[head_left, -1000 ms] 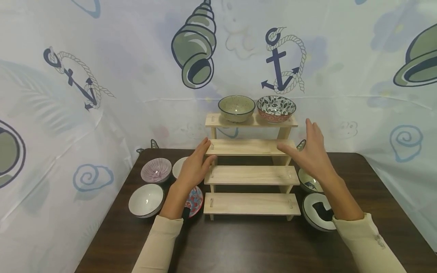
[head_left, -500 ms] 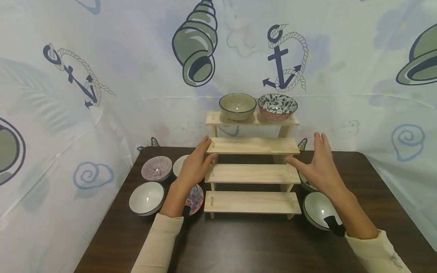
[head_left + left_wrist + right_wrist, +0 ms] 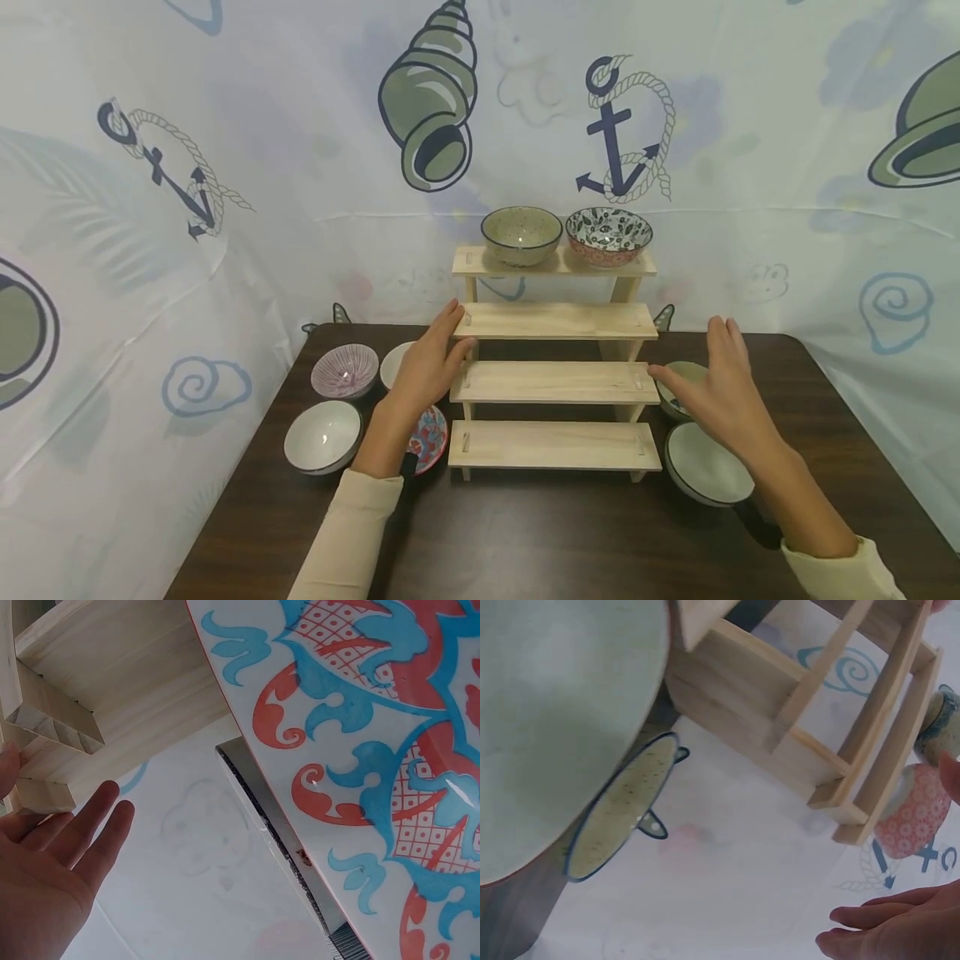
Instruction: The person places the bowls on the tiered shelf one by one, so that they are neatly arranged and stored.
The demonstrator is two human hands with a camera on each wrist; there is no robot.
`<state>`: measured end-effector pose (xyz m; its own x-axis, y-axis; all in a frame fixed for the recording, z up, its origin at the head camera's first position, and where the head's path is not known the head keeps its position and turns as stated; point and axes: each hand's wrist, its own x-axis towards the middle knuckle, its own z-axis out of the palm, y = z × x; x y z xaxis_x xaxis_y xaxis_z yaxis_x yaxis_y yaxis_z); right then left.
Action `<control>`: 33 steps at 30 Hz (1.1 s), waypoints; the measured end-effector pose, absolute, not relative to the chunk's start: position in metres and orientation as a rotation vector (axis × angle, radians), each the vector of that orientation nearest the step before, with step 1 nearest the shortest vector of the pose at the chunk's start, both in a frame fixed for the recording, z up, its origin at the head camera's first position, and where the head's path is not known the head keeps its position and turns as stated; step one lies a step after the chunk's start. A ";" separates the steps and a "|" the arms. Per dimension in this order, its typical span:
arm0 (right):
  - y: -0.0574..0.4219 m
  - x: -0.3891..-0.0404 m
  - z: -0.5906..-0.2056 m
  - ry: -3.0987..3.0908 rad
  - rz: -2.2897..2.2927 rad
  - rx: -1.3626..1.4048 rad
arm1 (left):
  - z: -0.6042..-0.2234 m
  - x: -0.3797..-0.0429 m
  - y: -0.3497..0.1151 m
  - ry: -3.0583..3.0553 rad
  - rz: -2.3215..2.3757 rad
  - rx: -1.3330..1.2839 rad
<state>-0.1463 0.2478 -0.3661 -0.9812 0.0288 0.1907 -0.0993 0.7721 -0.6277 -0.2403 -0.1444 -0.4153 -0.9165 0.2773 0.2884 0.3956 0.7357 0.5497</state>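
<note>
A four-tiered light wood shelf [image 3: 555, 382] stands on the table. My left hand [image 3: 422, 367] rests its fingertips against the shelf's left end, near the second-highest board; its fingers look loosely extended in the left wrist view. My right hand [image 3: 723, 408] is held to the right of the shelf, fingers straight, thumb spread, holding nothing. Beneath it are a green bowl [image 3: 675, 404], partly hidden, and a pale bowl [image 3: 707, 465]. On the top board sit a speckled green bowl [image 3: 522, 237] and a bowl with a black-and-white floral inside and reddish outside [image 3: 608, 237].
Left of the shelf lie a purple-striped bowl [image 3: 344, 372], a white bowl [image 3: 322, 437], another white bowl [image 3: 393, 364] and a red-and-blue patterned dish [image 3: 430, 440], the last two partly behind my left hand. A printed cloth [image 3: 300, 167] hangs behind the dark table [image 3: 525, 533].
My right hand has moved right and toward me, away from the shelf's right side, uncovering more of the bowls below. The left hand stays at the shelf's left end.
</note>
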 end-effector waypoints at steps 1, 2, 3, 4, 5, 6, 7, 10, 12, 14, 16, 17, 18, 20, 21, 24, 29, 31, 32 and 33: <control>0.249 -0.145 -0.367 -2.780 1.001 0.053 | -0.416 -0.240 -0.144 -2.749 -0.933 -0.538; 0.250 -0.143 -0.369 -2.781 1.001 0.054 | -0.416 -0.240 -0.144 -2.749 -0.935 -0.534; 0.251 -0.141 -0.370 -2.782 1.000 0.052 | -0.415 -0.240 -0.144 -2.747 -0.936 -0.533; 0.253 -0.140 -0.372 -2.781 0.998 0.050 | -0.415 -0.240 -0.144 -2.745 -0.936 -0.531; 0.254 -0.138 -0.373 -2.781 0.987 0.044 | -0.415 -0.240 -0.144 -2.745 -0.936 -0.529; 0.255 -0.136 -0.375 -2.781 0.980 0.041 | -0.415 -0.239 -0.144 -2.747 -0.935 -0.525; 0.257 -0.134 -0.376 -2.777 0.975 0.041 | -0.415 -0.239 -0.144 -2.746 -0.937 -0.524; 0.262 -0.127 -0.381 -2.769 0.994 0.032 | -0.414 -0.239 -0.143 -2.747 -0.935 -0.522; 0.266 -0.123 -0.384 -2.766 0.996 0.035 | -0.414 -0.239 -0.143 -2.747 -0.933 -0.525; 0.269 -0.119 -0.387 -2.765 0.979 0.037 | -0.415 -0.239 -0.143 -2.748 -0.932 -0.526; 0.273 -0.115 -0.389 -2.762 0.957 0.043 | -0.415 -0.239 -0.143 -2.747 -0.932 -0.527; 0.275 -0.113 -0.390 -2.761 0.937 0.044 | -0.415 -0.239 -0.143 -2.749 -0.934 -0.527; 0.277 -0.111 -0.391 -2.759 0.926 0.047 | -0.415 -0.240 -0.143 -2.750 -0.935 -0.527; 0.280 -0.107 -0.394 -2.757 0.915 0.043 | -0.415 -0.240 -0.143 -2.752 -0.938 -0.527; 0.282 -0.105 -0.395 -2.760 0.905 0.036 | -0.415 -0.240 -0.143 -2.753 -0.937 -0.527; 0.286 -0.101 -0.399 -2.770 0.853 0.026 | -0.414 -0.241 -0.143 -2.754 -0.941 -0.524; 0.292 -0.094 -0.405 -2.749 0.783 0.070 | -0.415 -0.242 -0.143 -2.760 -0.945 -0.519; 0.294 -0.092 -0.408 -2.733 0.789 0.088 | -0.415 -0.242 -0.143 -2.760 -0.943 -0.525; 0.294 -0.090 -0.409 -2.730 0.796 0.091 | -0.415 -0.242 -0.143 -2.759 -0.941 -0.525; 0.294 -0.089 -0.411 -2.728 0.801 0.094 | -0.416 -0.242 -0.143 -2.758 -0.940 -0.526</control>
<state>-0.0891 0.2944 -0.4105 -0.9541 0.0204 0.2987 -0.1442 0.8429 -0.5183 -0.2416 -0.1434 -0.4156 -0.9212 0.2710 0.2791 0.3850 0.7377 0.5546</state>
